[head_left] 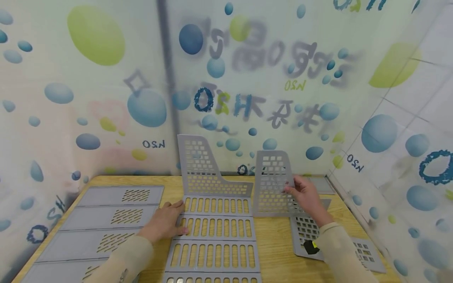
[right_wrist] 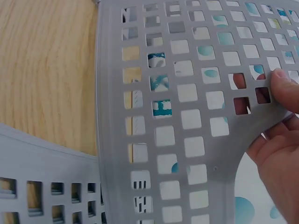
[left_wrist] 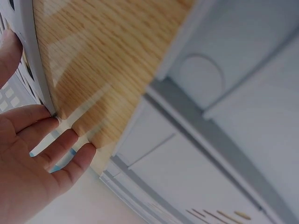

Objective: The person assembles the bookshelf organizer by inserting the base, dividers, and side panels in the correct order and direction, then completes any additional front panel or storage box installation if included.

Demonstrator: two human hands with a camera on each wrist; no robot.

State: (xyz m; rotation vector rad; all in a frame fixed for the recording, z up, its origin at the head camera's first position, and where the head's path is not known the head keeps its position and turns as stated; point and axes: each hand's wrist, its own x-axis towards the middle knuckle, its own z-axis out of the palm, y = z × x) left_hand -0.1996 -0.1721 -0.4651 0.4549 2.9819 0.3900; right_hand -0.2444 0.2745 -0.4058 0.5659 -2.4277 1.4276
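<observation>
My right hand (head_left: pixel 307 196) pinches a grey perforated side panel (head_left: pixel 272 184) by its curved edge and holds it upright. In the right wrist view the thumb lies on the panel's front face, with fingers behind it. My left hand (head_left: pixel 164 223) rests at the left edge of a grey slatted panel (head_left: pixel 214 239) lying on the table. In the left wrist view its fingertips touch that edge, the fingers loosely extended and the thumb on the panel. Another perforated side panel (head_left: pixel 201 173) with a stepped outline stands upright at the slatted panel's back edge.
Grey panels with diagonal slots (head_left: pixel 106 214) lie on the wooden table (head_left: pixel 270 251) at left. More perforated pieces (head_left: pixel 306 228) lie under my right forearm, with a small black item (head_left: pixel 311 247) on them. A patterned curtain (head_left: pixel 226 78) hangs behind the table.
</observation>
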